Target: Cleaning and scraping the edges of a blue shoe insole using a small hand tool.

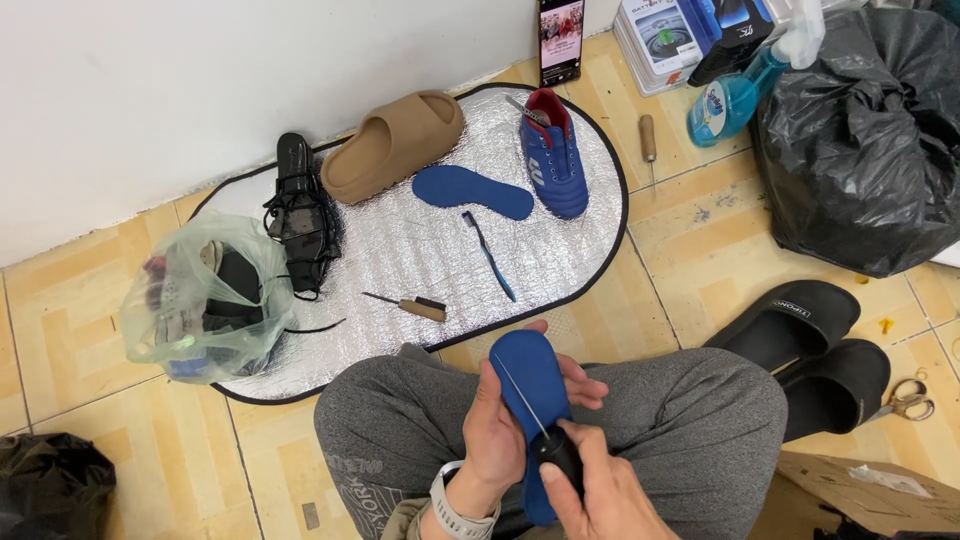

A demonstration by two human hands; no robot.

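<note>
Blue insole (533, 385) before foil mat (400, 250)

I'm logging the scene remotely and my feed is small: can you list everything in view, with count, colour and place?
Insole: 1, blue, in left hand.
Awl: 1, black handle, in right hand.
Second insole: 1, blue, on mat.
Mat: 1, silver.
Boot: 1, blue, mat's right end.
Tan slide: 1, on mat.
Black shoe: 1, mat's left.
Toothbrush: 1, blue.
Black slides: 2, right floor.
Scissors: 1.
Black bag: 1.
Phone: 1, against wall.
Left hand.
Right hand.
</note>
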